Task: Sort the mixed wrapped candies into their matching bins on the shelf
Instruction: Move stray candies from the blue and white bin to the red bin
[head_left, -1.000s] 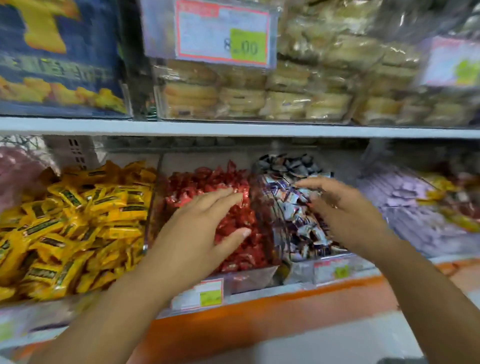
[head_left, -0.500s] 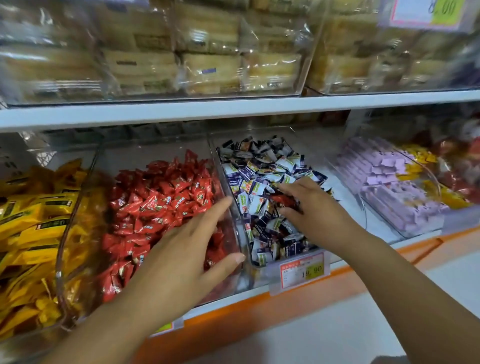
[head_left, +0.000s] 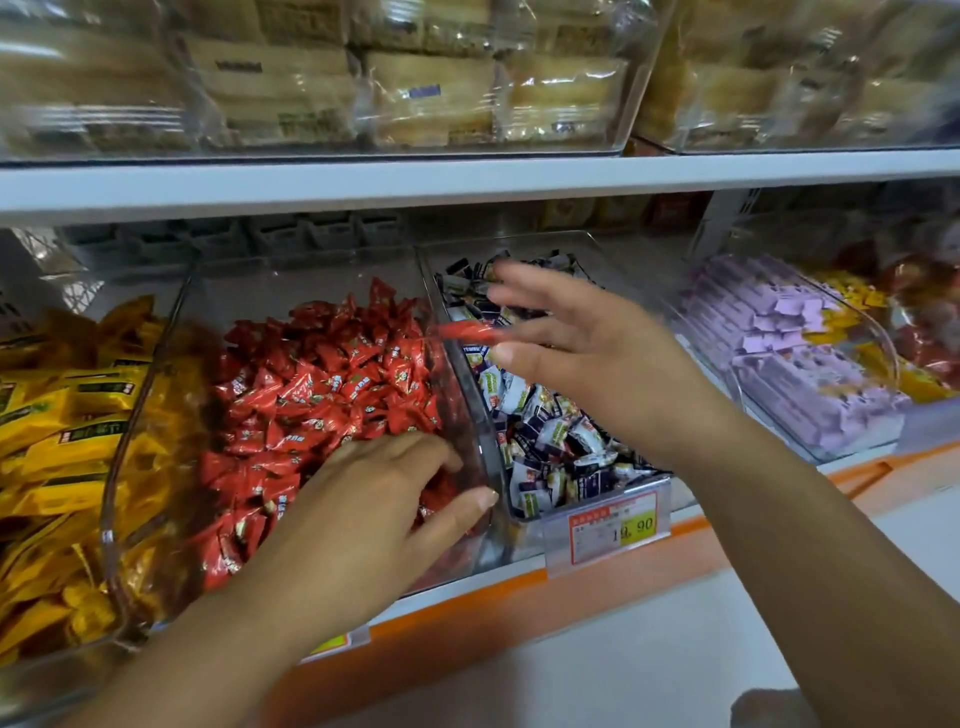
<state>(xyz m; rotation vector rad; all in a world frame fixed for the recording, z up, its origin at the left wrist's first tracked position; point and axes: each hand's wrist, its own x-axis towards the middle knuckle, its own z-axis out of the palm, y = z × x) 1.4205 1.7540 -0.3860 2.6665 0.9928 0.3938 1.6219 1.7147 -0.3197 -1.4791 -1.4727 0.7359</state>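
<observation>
**Item 1, your right hand** (head_left: 597, 358): raised over the blue-and-white candy bin (head_left: 509, 240), with the fingers spread and mostly straight. One red candy (head_left: 465, 330) is at the fingertips. It looks pinched between two of them, though motion blur hides the exact grip. The candy hangs just above the clear wall that divides this bin from the red candy bin (head_left: 311, 275).

**Item 2, your left hand** (head_left: 363, 514): palm down on the red candies (head_left: 322, 384) at the front of their bin. The fingers are relaxed and spread and grip nothing. The thumb lies close to the bin's right-hand wall.

**Item 3, blue-and-white candies** (head_left: 545, 447): heaped in their own bin, just right of the red one. A price tag (head_left: 615, 527) is fixed to the front.

**Item 4, neighbours:** yellow packets (head_left: 62, 415) fill the bin left of the red candies. Purple packets (head_left: 795, 358) lie in the bin on the right.

**Item 5, upper shelf** (head_left: 467, 182): holds clear boxes of pale wrapped cakes (head_left: 426, 93).
</observation>
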